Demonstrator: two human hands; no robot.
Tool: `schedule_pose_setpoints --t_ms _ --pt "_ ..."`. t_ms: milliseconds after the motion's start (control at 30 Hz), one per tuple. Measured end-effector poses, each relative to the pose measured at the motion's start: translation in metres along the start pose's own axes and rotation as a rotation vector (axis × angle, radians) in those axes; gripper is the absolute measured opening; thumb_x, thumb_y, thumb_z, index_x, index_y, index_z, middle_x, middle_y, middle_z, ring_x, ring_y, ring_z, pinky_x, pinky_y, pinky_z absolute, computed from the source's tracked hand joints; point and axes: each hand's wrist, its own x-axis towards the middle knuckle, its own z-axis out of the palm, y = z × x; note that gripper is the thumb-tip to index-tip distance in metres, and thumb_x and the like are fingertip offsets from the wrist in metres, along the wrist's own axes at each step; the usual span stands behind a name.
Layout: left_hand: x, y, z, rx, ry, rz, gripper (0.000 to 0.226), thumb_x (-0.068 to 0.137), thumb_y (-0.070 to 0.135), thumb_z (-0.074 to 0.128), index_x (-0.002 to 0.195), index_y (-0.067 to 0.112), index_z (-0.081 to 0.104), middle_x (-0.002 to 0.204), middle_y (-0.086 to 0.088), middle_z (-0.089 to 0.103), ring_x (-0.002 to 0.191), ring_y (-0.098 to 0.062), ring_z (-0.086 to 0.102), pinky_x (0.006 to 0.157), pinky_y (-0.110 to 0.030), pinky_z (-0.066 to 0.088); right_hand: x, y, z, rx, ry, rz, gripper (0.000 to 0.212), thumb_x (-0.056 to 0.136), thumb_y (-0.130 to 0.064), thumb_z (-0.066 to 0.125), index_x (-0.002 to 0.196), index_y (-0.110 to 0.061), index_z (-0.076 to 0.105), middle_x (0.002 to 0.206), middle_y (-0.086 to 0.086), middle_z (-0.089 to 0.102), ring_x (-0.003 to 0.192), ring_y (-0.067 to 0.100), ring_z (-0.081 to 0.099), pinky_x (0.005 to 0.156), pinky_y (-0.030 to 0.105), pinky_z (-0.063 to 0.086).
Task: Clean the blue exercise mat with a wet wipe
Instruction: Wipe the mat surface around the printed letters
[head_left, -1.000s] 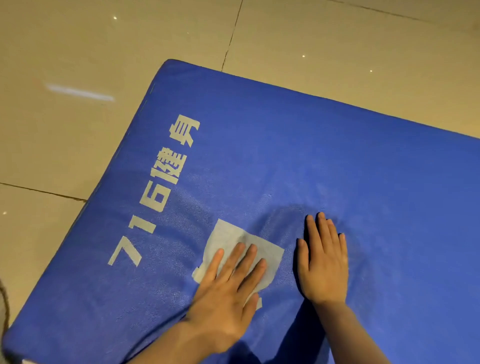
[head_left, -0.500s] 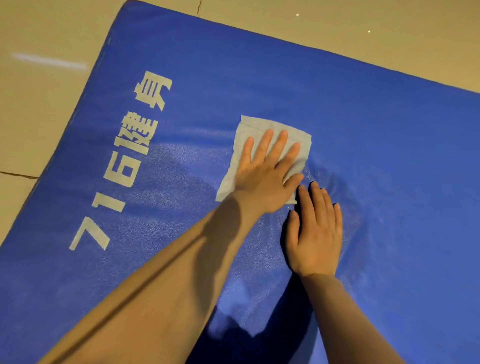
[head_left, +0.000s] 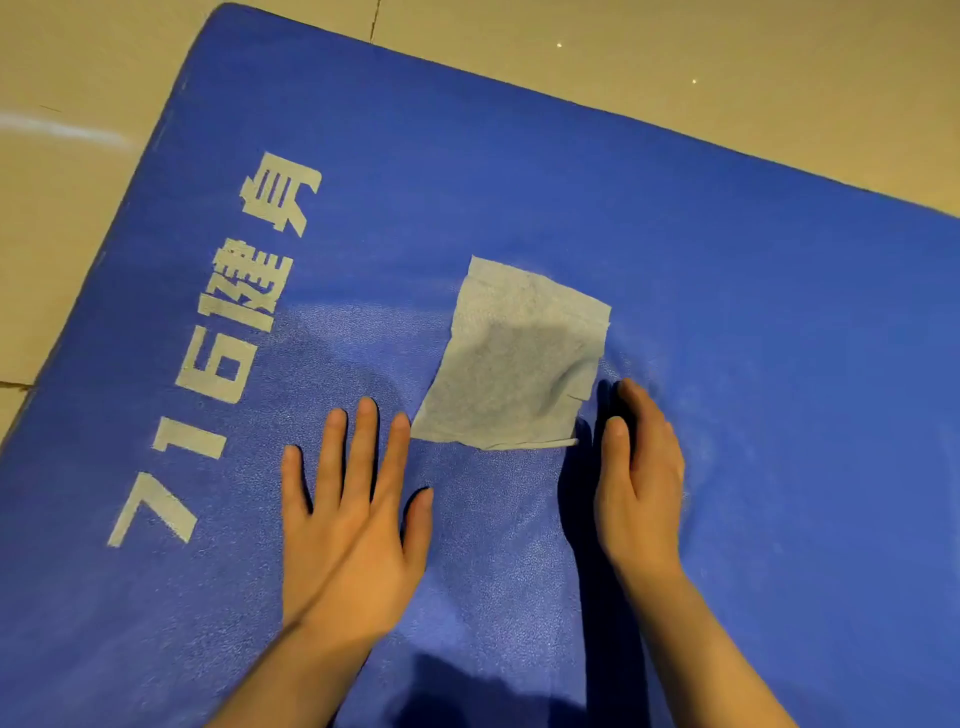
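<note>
Head view: wet wipe (head_left: 514, 358) lies flat and unheld on blue exercise mat (head_left: 727, 312), between and just beyond both hands. Left hand (head_left: 353, 525) flat, fingers spread, off the wipe; right hand (head_left: 636, 478) edge-on beside it, fingers straight. Best: palm flat on wipe, even overlapping strokes toward dry areas.

Only thing lying on the blue mat (head_left: 701, 291) is the wet wipe (head_left: 514, 358), flat, mid-mat. Left hand (head_left: 353, 525) sits at its near-left corner, right hand (head_left: 641, 483) at its near-right corner; bare mat strip between them leads straight to the wipe. Far and right mat areas open. White lettering (head_left: 228, 343) is printed flat. Tile floor (head_left: 78, 218) beyond the edges.
</note>
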Motion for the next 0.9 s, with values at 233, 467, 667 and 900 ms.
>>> schedule_pose_setpoints --t_ms 233,467,667,900 --pt "0.000 -0.001 0.006 -0.042 0.120 -0.008 0.059 0.098 0.042 0.033 0.146 0.009 0.045 0.155 -0.017 0.037 0.144 -0.035 0.031 0.113 -0.062 0.020 0.025 -0.080 0.080 -0.306 -0.164 -0.319 0.056 0.099 -0.035 0.034 0.146 -0.007 0.043 0.154 0.016 0.037 0.143 0.033 0.031 0.115 0.049 0.027" --pt "0.001 -0.001 0.004 -0.099 0.186 -0.007 0.055 0.102 0.045 0.025 0.145 0.015 0.042 0.154 -0.012 0.038 0.143 -0.031 0.032 0.116 -0.056 0.017 0.167 -0.025 0.051 -0.564 -0.281 -0.194 0.055 0.104 -0.047 0.024 0.156 -0.029 0.019 0.165 0.002 0.010 0.151 0.027 0.006 0.119 0.050 0.002" --pt "0.002 0.003 0.002 -0.121 0.218 -0.026 0.054 0.091 0.036 0.044 0.138 0.013 0.056 0.149 -0.013 0.046 0.140 -0.031 0.036 0.115 -0.055 0.021 0.237 -0.019 0.039 -0.598 -0.155 0.331 0.064 0.100 -0.059 0.018 0.157 -0.034 0.001 0.165 0.001 -0.006 0.150 0.034 -0.009 0.118 0.058 -0.005" --pt "0.000 0.003 0.006 -0.110 0.247 -0.019 0.052 0.095 0.035 0.041 0.142 0.014 0.049 0.149 -0.013 0.045 0.138 -0.033 0.041 0.112 -0.057 0.026 0.152 -0.138 0.171 -0.603 -0.195 -0.263 0.064 0.104 -0.051 0.013 0.150 -0.015 0.039 0.156 0.014 0.034 0.142 0.043 0.030 0.114 0.060 0.018"
